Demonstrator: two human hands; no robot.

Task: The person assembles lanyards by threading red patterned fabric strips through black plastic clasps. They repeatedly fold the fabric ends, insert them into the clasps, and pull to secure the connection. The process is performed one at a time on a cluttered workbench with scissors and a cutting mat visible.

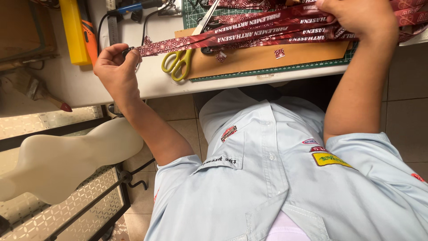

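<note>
Left grip (117, 67): fingers pinching the end of a dark red patterned strap (178, 43).
Right grip (356, 15): closed over the bundled straps (276, 27).
Between grips: yellow-handled scissors (178, 62) on the desk (151, 82).

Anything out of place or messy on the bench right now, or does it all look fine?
Mostly fine. Small maroon offcuts lie loose on the brown board. The yellow-handled scissors hang off that board's left edge, partly under the maroon straps stretched between the left hand and right hand.
</note>
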